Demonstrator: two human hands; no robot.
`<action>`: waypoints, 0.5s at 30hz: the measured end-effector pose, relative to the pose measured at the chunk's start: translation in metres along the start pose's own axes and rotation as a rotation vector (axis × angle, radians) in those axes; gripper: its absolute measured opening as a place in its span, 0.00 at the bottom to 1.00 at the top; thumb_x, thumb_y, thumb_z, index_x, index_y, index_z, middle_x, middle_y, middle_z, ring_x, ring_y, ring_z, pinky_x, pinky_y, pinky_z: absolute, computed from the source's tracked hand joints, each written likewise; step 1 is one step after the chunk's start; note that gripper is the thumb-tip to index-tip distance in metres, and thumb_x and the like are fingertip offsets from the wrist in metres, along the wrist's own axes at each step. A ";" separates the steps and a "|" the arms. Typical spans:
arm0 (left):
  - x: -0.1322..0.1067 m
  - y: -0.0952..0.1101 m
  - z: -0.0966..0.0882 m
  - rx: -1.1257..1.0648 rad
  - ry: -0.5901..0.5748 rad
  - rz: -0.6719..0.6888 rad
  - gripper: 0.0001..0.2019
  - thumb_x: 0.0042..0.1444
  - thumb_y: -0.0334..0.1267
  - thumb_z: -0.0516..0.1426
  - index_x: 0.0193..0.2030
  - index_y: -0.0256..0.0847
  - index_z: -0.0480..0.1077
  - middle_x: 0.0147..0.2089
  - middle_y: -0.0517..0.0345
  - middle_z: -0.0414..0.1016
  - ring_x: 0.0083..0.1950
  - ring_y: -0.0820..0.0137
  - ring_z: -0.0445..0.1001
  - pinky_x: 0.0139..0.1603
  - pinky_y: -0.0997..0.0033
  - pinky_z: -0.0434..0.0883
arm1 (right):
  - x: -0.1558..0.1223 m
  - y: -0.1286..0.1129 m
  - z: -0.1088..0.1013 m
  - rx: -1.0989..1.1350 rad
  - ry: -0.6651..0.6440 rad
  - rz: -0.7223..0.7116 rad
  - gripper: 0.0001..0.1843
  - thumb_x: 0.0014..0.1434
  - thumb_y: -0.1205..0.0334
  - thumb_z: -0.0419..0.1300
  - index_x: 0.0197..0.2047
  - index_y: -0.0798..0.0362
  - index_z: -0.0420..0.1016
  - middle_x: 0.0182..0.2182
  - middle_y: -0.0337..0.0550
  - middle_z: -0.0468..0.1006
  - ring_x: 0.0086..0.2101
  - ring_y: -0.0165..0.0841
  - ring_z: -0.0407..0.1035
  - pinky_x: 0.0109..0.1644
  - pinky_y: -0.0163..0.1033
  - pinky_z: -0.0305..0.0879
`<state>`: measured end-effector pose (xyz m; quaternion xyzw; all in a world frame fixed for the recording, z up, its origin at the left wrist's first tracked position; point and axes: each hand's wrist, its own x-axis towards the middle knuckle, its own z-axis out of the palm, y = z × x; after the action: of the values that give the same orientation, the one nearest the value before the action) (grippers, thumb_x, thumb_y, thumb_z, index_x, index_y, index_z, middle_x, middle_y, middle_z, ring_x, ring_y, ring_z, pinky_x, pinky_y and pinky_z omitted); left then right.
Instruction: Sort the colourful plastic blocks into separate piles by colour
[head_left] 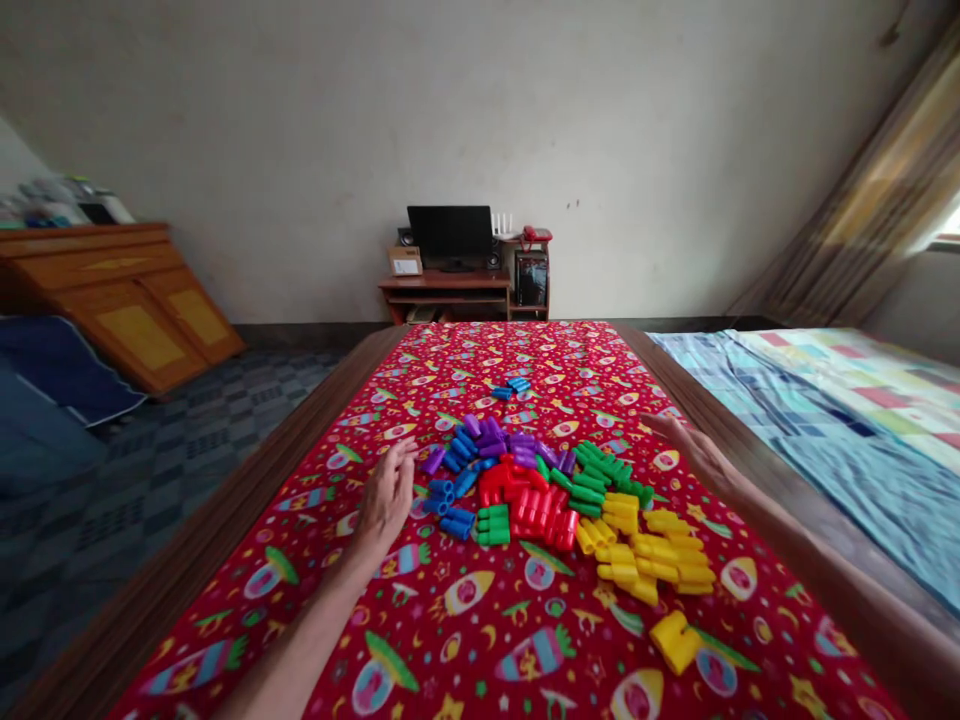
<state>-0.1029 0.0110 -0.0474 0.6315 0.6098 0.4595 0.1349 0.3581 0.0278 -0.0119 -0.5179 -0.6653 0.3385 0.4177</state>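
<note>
Colourful plastic toy blocks lie in a loose heap on a red printed cloth [450,640], sorted roughly by colour. My left hand [386,497] rests open on the cloth, holding nothing, just left of the blue blocks [446,497]. My right hand [694,453] lies flat with fingers stretched out, empty, to the right of the green blocks [592,480]. Between them sit purple blocks [491,438] and red blocks [534,503]. Yellow blocks [652,558] spread toward the near right, with one larger yellow block [675,641] apart. A small blue group [510,388] lies farther off.
The cloth covers a long surface with a brown wooden edge [750,440] on each side. Striped bedding [825,430] lies to the right, and a wooden cabinet [127,300] stands left over a checked floor. A desk with a monitor [450,238] stands by the far wall.
</note>
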 end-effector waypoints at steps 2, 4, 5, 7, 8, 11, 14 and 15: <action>-0.001 0.005 0.005 -0.002 -0.028 0.033 0.25 0.64 0.49 0.42 0.58 0.36 0.64 0.59 0.40 0.72 0.60 0.58 0.72 0.61 0.53 0.68 | -0.053 0.020 -0.010 -0.085 0.075 0.049 0.33 0.62 0.34 0.47 0.60 0.42 0.71 0.61 0.43 0.69 0.62 0.46 0.60 0.68 0.59 0.51; -0.003 0.010 0.011 -0.017 -0.084 0.058 0.27 0.65 0.50 0.40 0.61 0.36 0.63 0.63 0.40 0.68 0.64 0.59 0.67 0.66 0.53 0.63 | -0.090 0.029 0.000 -0.163 0.101 0.043 0.32 0.62 0.36 0.48 0.64 0.40 0.66 0.64 0.41 0.64 0.64 0.46 0.56 0.69 0.60 0.46; -0.004 0.012 0.014 -0.024 -0.112 0.071 0.27 0.66 0.50 0.40 0.62 0.36 0.62 0.65 0.41 0.66 0.66 0.60 0.65 0.67 0.54 0.62 | -0.100 0.028 0.010 -0.192 0.087 0.036 0.32 0.62 0.38 0.49 0.65 0.40 0.65 0.66 0.40 0.61 0.65 0.45 0.53 0.69 0.60 0.45; -0.006 0.016 0.018 -0.030 -0.167 0.105 0.28 0.66 0.51 0.40 0.65 0.37 0.60 0.67 0.43 0.63 0.69 0.61 0.61 0.68 0.55 0.60 | -0.099 0.018 0.036 -0.199 0.103 0.019 0.31 0.62 0.39 0.50 0.65 0.40 0.65 0.66 0.40 0.59 0.66 0.45 0.51 0.70 0.58 0.45; -0.006 0.018 0.020 -0.030 -0.187 0.120 0.28 0.66 0.51 0.40 0.66 0.37 0.59 0.68 0.43 0.62 0.69 0.61 0.60 0.69 0.55 0.59 | -0.089 0.012 0.050 -0.178 0.117 0.012 0.31 0.62 0.38 0.49 0.64 0.41 0.66 0.66 0.41 0.61 0.65 0.44 0.53 0.69 0.57 0.47; -0.008 0.020 0.021 -0.038 -0.224 0.137 0.29 0.66 0.52 0.40 0.68 0.37 0.56 0.70 0.44 0.59 0.70 0.61 0.57 0.70 0.55 0.57 | -0.041 -0.010 0.095 -0.101 0.128 -0.011 0.34 0.61 0.34 0.47 0.62 0.44 0.69 0.63 0.44 0.66 0.65 0.46 0.55 0.69 0.57 0.47; -0.008 0.019 0.021 -0.072 -0.227 0.137 0.32 0.66 0.55 0.38 0.69 0.35 0.53 0.71 0.43 0.56 0.72 0.61 0.54 0.71 0.57 0.56 | 0.003 -0.032 0.142 -0.004 0.007 -0.053 0.35 0.60 0.32 0.46 0.62 0.42 0.69 0.60 0.42 0.70 0.64 0.46 0.56 0.69 0.59 0.47; -0.008 0.018 0.021 -0.085 -0.228 0.141 0.33 0.66 0.56 0.38 0.69 0.35 0.52 0.72 0.43 0.55 0.72 0.61 0.53 0.71 0.57 0.55 | 0.012 -0.042 0.156 0.019 -0.038 -0.061 0.36 0.59 0.31 0.47 0.62 0.41 0.69 0.60 0.41 0.70 0.64 0.47 0.56 0.69 0.58 0.47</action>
<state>-0.0743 0.0084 -0.0487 0.7148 0.5246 0.4184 0.1970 0.1981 0.0269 -0.0387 -0.4868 -0.6854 0.3417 0.4200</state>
